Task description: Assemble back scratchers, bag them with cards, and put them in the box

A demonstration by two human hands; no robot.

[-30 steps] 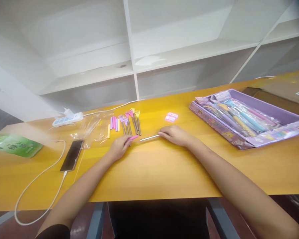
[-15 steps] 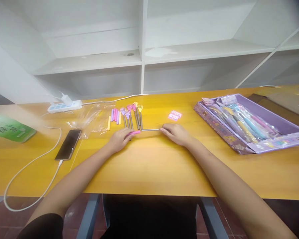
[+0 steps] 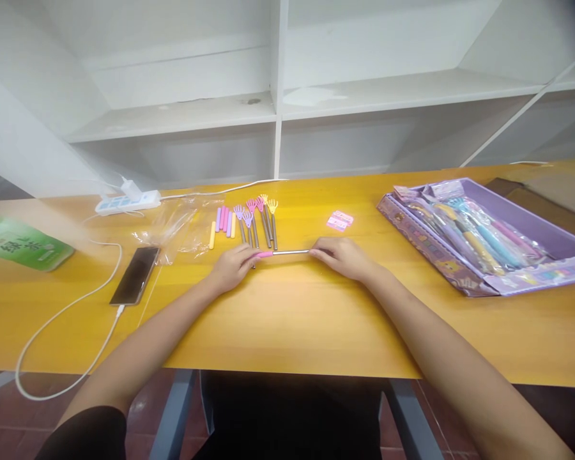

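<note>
My left hand [image 3: 233, 265] is closed on a pink handle sleeve [image 3: 265, 254]. One end of a thin metal rod [image 3: 291, 252] meets the sleeve's right end; whether it sits inside I cannot tell. The rod's other end is pinched in my right hand [image 3: 339, 257], and my fingers hide that end. Just behind lie several back scratchers [image 3: 271, 222] with small claw heads in purple, pink and yellow on metal shafts. Left of them are loose handle sleeves [image 3: 223, 222] in purple, pink and yellow.
Pink printed cards [image 3: 340, 220] lie behind my right hand. A purple box [image 3: 522, 217] at right holds bagged items. To the left are clear plastic wrap [image 3: 177, 223], a phone [image 3: 135, 276] on a white cable, a power strip [image 3: 128, 202] and a green bottle [image 3: 26, 244]. White shelves [image 3: 278, 115] stand behind.
The pink sleeve and the metal rod have come together end to end, in line; a small gap separated them before. The view has shifted slightly.
</note>
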